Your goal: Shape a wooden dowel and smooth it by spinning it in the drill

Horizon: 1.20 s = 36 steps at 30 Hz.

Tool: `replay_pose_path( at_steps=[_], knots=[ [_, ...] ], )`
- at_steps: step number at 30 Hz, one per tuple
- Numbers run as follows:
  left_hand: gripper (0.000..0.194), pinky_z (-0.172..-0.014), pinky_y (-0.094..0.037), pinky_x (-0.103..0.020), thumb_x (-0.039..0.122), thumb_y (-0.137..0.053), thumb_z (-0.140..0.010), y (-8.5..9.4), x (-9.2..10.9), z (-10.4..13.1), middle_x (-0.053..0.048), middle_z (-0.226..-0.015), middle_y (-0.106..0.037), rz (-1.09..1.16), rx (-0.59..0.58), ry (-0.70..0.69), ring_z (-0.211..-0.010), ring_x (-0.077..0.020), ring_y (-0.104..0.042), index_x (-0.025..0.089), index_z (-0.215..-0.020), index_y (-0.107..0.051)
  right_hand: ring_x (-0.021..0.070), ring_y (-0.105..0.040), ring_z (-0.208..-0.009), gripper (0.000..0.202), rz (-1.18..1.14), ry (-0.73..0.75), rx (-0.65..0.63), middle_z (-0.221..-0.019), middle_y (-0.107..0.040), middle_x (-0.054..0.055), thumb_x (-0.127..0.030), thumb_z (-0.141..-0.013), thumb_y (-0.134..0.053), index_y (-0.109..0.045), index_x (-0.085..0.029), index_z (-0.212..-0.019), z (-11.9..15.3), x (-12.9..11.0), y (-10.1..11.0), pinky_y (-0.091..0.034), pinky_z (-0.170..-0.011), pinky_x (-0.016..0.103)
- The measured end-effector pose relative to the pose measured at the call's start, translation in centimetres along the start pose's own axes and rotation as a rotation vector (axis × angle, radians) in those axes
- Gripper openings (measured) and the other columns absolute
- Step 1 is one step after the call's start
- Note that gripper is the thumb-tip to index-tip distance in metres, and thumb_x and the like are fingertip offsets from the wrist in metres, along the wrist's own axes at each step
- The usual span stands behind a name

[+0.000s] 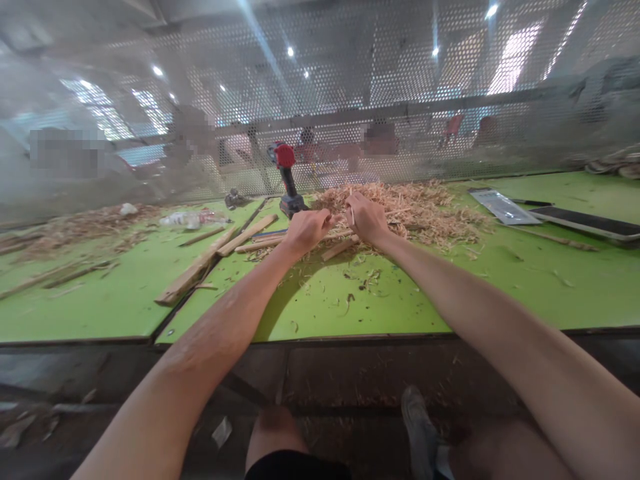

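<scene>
Under both my hands lies the green surface (pixel 320 307), with the shavings heap (pixel 415 210) just beyond my right hand (pixel 367 219). Left of my left hand (pixel 306 230) lie wooden sticks (pixel 247 235), pointing away and rightward. My right grip pinches a thin sliver (pixel 352 215), upright, steadied for working; my left grip is curled shut, contents hidden.

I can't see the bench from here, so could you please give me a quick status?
Left hand closed on thin wooden stick. Right hand pinching small sliver. Pale wood-shavings pile behind; red cordless drill beside.
</scene>
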<state>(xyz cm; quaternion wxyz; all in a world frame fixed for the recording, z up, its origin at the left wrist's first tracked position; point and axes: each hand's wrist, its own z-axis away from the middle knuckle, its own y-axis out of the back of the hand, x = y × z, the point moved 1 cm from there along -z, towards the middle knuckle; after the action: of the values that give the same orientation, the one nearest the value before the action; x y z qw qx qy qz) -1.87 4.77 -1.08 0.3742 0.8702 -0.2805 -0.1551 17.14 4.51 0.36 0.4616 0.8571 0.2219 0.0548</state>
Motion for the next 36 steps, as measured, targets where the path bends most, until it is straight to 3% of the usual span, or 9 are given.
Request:
replay_pose_path(
  at_steps=[8,18,30,36],
  knots=[
    [0.037,-0.063,-0.040,-0.030,0.031,-0.038,-0.109,-0.67,-0.36,-0.13,-0.011,-0.076,-0.075,0.018,-0.046,0.068,-0.067,-0.0211,-0.065,0.014,-0.100,-0.069,0.0203,-0.055,-0.080,0.039,-0.018,-0.001,-0.012,-0.117,-0.070,0.017,-0.017,-0.104,-0.034,-0.071,-0.010,-0.116,0.12,-0.23,0.36,-0.032,-0.066,0.032],
    [0.040,-0.061,-0.038,-0.033,0.033,-0.036,-0.108,-0.23,-0.33,-0.10,-0.010,-0.067,-0.068,0.060,-0.082,0.008,-0.061,-0.0223,-0.060,0.018,-0.083,-0.063,0.0207,-0.054,-0.085,0.039,-0.036,-0.024,-0.038,-0.119,-0.069,0.015,-0.018,-0.105,-0.033,-0.070,-0.014,-0.117,0.11,-0.42,0.54,-0.033,-0.067,0.031],
    [0.037,-0.060,-0.034,-0.031,0.032,-0.041,-0.106,-0.44,-0.66,-0.04,-0.006,-0.063,-0.063,0.135,-0.078,0.000,-0.059,-0.0197,-0.056,0.021,-0.073,-0.053,0.0180,-0.047,-0.080,0.036,-0.049,0.004,-0.024,-0.118,-0.066,0.014,-0.020,-0.107,-0.035,-0.067,-0.009,-0.118,0.12,-0.38,0.45,-0.026,-0.067,0.031],
    [0.039,-0.062,-0.038,-0.030,0.031,-0.045,-0.105,-0.35,-0.52,-0.12,-0.005,-0.060,-0.062,0.211,-0.076,0.041,-0.058,-0.0178,-0.056,0.021,-0.069,-0.054,0.0167,-0.044,-0.074,0.037,-0.043,-0.029,-0.025,-0.105,-0.069,0.011,-0.015,-0.108,-0.030,-0.062,-0.011,-0.127,0.00,-0.47,0.16,-0.024,-0.067,0.031]
  ],
)
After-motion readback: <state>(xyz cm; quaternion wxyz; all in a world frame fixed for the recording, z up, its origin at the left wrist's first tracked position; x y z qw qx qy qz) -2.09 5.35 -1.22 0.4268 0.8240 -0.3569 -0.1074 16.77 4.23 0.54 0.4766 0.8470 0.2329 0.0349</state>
